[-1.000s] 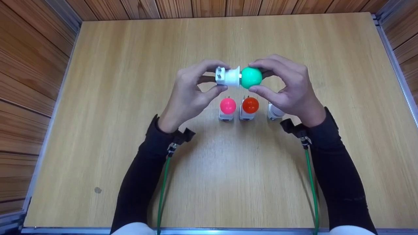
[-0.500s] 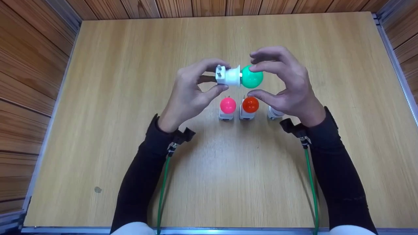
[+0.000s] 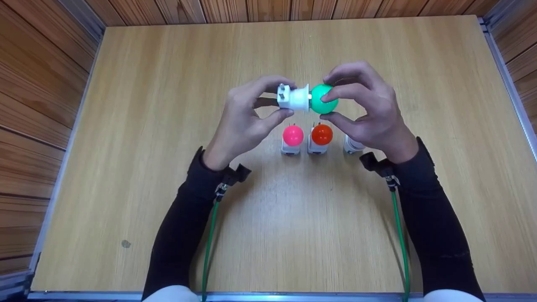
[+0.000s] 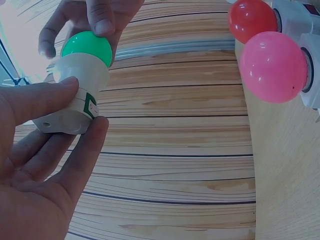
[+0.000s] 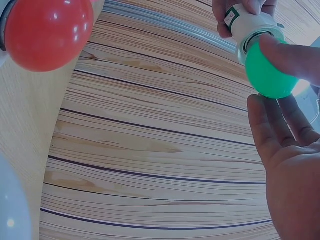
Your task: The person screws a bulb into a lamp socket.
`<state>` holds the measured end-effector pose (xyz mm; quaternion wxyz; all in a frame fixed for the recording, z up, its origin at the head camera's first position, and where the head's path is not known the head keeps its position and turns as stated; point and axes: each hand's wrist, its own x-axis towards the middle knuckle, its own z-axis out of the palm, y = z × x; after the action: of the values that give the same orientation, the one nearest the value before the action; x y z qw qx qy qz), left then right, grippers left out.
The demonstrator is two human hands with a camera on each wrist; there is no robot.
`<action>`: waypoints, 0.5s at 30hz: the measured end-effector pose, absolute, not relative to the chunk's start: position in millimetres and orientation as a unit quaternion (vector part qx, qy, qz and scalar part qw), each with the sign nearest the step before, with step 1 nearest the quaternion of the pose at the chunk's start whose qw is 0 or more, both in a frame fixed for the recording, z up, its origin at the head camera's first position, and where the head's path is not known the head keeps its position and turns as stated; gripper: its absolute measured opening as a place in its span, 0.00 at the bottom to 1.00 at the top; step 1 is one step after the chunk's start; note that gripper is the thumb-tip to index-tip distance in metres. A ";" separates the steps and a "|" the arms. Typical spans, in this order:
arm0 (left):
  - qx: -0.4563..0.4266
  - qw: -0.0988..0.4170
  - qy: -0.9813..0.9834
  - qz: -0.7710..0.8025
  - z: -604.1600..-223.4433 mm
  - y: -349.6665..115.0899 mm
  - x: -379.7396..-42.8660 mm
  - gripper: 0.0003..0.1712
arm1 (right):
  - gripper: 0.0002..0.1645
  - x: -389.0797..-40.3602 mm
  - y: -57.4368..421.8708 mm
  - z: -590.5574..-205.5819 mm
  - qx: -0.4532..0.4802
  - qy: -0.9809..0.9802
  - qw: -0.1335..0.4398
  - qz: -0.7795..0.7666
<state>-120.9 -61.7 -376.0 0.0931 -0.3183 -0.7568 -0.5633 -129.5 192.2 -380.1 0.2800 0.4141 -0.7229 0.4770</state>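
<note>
My left hand [image 3: 247,113] grips a white plug-in lamp socket [image 3: 295,98] between thumb and fingers, its plug pins toward the left. At the socket's open end sits a green light bulb [image 3: 321,102], its metal base partly showing in the right wrist view. My right hand [image 3: 373,107] holds the bulb, thumb on one side and fingertips on the other. Both things are held up above the table. In the left wrist view the thumb and fingers wrap the socket [image 4: 85,72] near a small green-edged label.
On the table [image 3: 293,235], just nearer me, stand a pink bulb [image 3: 293,135] and an orange-red bulb [image 3: 321,134], each in a white socket. Another white socket piece [image 3: 352,144] is partly hidden below my right hand. Green cables [image 3: 209,247] run from both wrists.
My right hand let its fingers loose from the green bulb, shifted them round it, and now holds it again. My left hand and the socket have stayed in place.
</note>
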 end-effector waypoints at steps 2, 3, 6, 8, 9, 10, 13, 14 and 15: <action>-0.318 0.093 -0.758 -0.562 -376.1 -61.4 -121.1 0.24 | 0.26 -129.3 191.9 -380.1 0.411 -0.724 0.282 0.477; -0.317 0.093 -0.759 -0.562 -376.1 -61.3 -121.2 0.24 | 0.25 -129.1 191.8 -380.1 0.409 -0.725 0.283 0.477; -0.314 0.093 -0.762 -0.559 -375.7 -61.3 -121.1 0.24 | 0.24 -128.4 192.1 -380.1 0.403 -0.728 0.283 0.478; -0.312 0.090 -0.764 -0.558 -375.3 -61.6 -120.9 0.24 | 0.24 -128.1 192.5 -380.0 0.401 -0.731 0.284 0.474; -0.311 0.090 -0.765 -0.557 -375.1 -61.8 -120.8 0.24 | 0.24 -128.0 192.7 -380.0 0.400 -0.732 0.285 0.472; -0.311 0.089 -0.765 -0.557 -375.1 -61.9 -120.8 0.24 | 0.24 -127.8 192.9 -379.8 0.400 -0.732 0.286 0.471; -0.312 0.086 -0.765 -0.558 -375.2 -62.3 -120.5 0.25 | 0.24 -127.3 193.5 -379.3 0.397 -0.734 0.289 0.469; -0.313 0.086 -0.764 -0.557 -375.4 -62.5 -120.5 0.25 | 0.25 -127.1 193.5 -379.3 0.395 -0.734 0.290 0.471; -0.313 0.085 -0.764 -0.558 -375.6 -62.5 -120.5 0.25 | 0.25 -127.1 193.7 -379.1 0.394 -0.734 0.289 0.471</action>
<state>-120.5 -62.5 -375.6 0.0849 -0.3131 -0.7638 -0.5580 -127.1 193.7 -379.1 0.2893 0.3939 -0.7344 0.4710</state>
